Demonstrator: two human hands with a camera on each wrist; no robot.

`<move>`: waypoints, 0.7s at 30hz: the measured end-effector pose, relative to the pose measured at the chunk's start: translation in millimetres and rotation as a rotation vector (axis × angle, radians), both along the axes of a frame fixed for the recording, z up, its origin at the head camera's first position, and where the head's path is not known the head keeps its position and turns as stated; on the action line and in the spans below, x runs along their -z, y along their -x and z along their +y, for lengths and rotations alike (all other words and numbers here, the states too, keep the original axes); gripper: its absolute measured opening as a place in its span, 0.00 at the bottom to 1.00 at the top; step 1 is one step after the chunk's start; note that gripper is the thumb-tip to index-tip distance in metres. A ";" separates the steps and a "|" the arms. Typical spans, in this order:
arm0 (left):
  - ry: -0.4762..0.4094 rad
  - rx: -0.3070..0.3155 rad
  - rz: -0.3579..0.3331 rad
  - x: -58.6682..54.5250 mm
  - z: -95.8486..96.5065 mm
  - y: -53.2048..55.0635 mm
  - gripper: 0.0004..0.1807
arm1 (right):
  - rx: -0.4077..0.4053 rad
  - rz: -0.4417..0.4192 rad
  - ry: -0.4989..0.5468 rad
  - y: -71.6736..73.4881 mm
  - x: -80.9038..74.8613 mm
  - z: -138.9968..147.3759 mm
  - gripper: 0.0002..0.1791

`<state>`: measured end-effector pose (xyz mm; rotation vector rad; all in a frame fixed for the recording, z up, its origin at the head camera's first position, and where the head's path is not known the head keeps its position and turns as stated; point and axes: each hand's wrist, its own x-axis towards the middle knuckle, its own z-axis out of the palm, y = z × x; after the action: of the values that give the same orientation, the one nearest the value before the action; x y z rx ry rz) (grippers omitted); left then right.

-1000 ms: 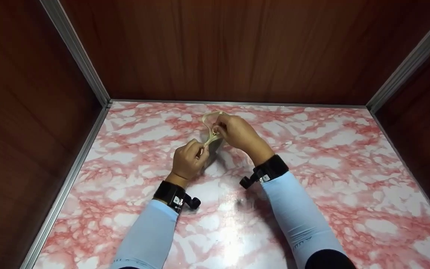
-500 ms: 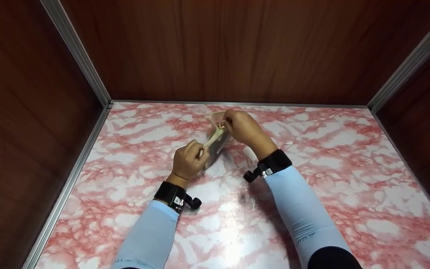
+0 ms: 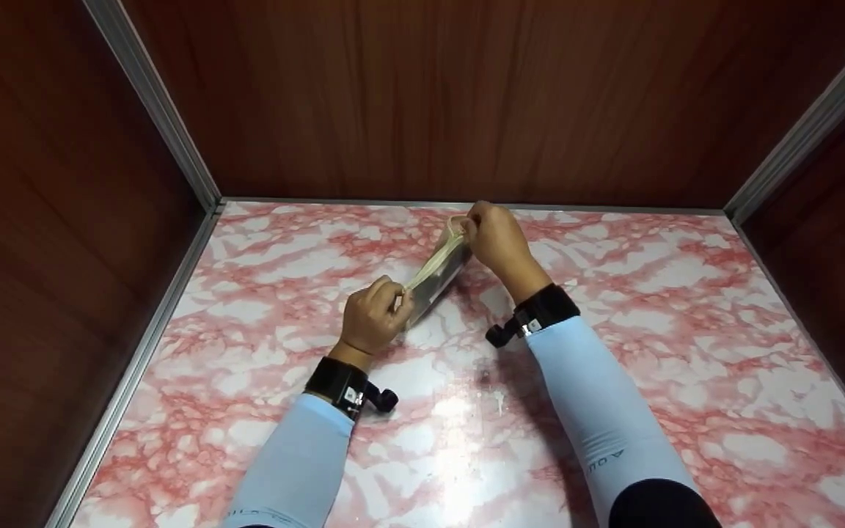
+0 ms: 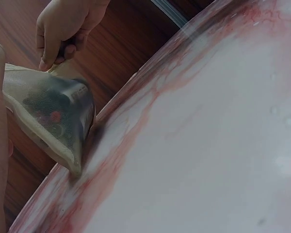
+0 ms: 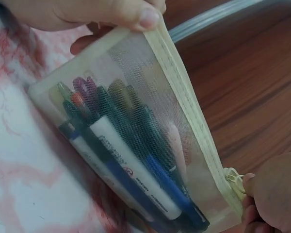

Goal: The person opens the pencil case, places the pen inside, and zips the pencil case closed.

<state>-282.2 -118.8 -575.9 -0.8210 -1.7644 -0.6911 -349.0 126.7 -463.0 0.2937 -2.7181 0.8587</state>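
Note:
A cream mesh pencil pouch (image 5: 131, 111) with a zipper (image 5: 189, 102) along its top edge hangs between both hands, tilted. Pens and markers (image 5: 136, 165) show through the mesh. My left hand (image 3: 372, 315) pinches the near end of the top edge. At the far end my right hand (image 3: 499, 238) pinches the zipper by its pull (image 5: 233, 179). In the right wrist view the zipper edge runs nearly straight between the hands, and its teeth look closed. The left wrist view shows the pouch's lower corner (image 4: 75, 170) at the tabletop; whether it touches is unclear.
The red-and-white marbled table (image 3: 283, 440) lies under both arms. Dark wood panels (image 3: 466, 95) stand at the back and both sides, framed by metal strips (image 3: 158, 103). The right hand is close to the back panel.
My right hand has moved right and away from the left hand, along the zipper. The pouch's top edge, looped and gaping before, is now drawn out straight. The left hand stays nearly still.

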 end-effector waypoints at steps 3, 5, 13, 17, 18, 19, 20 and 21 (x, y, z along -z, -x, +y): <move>0.000 0.000 0.004 0.0 -0.6 0.3 0.07 | 0.027 0.017 0.025 3.2 -0.8 4.2 0.10; 0.003 -0.004 0.005 0.2 -1.5 0.3 0.07 | 0.042 0.025 0.039 5.9 -1.5 8.1 0.10; -0.002 -0.019 -0.021 0.0 -2.9 -0.1 0.08 | 0.130 0.020 0.092 18.9 -4.8 32.8 0.11; -0.009 -0.016 -0.053 -1.3 -2.3 -1.5 0.07 | 0.167 0.008 0.118 22.5 -6.8 42.7 0.12; -0.011 -0.013 -0.064 -1.5 -1.9 -1.8 0.07 | 0.171 -0.001 0.125 22.8 -6.8 44.6 0.12; -0.013 -0.008 -0.073 -1.6 -1.3 -2.1 0.07 | 0.175 -0.010 0.134 23.0 -6.2 46.5 0.12; -0.016 -0.002 -0.082 -1.5 -0.7 -2.2 0.07 | 0.181 -0.020 0.142 23.1 -5.7 48.2 0.12; -0.017 0.000 -0.090 -1.8 0.2 -2.5 0.07 | 0.182 -0.029 0.152 23.0 -5.2 49.8 0.12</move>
<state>-279.7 -118.6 -574.1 -0.7899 -1.8366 -0.7522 -372.1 176.6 -457.8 0.0023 -2.6366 1.0150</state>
